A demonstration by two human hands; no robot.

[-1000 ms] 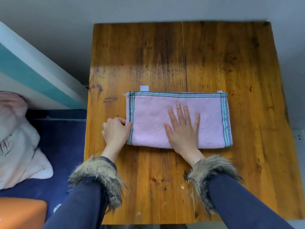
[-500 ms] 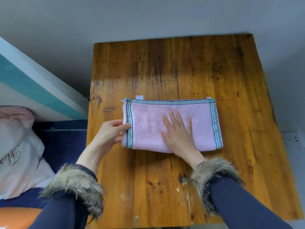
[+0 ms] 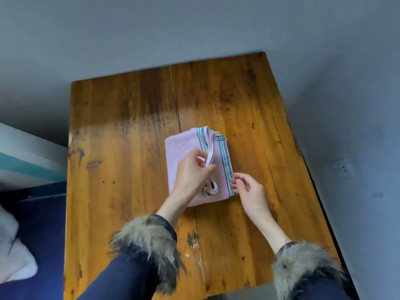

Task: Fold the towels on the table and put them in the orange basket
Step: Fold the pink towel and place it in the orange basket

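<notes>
A pink towel with green and blue striped ends lies folded in half on the wooden table, near its middle. My left hand grips the upper striped end and holds it over the lower layer, close to the right edge. My right hand touches the lower striped edge at the towel's right side with loosely bent fingers. The orange basket is out of view.
A grey wall runs behind and to the right of the table. To the left stand a bed with a dark blue cover and a white pillow. A wall socket is on the right.
My left hand has carried the towel's left end over to the right, folding it in half. My right hand left the towel's top and moved to its right edge. The camera tilted.
</notes>
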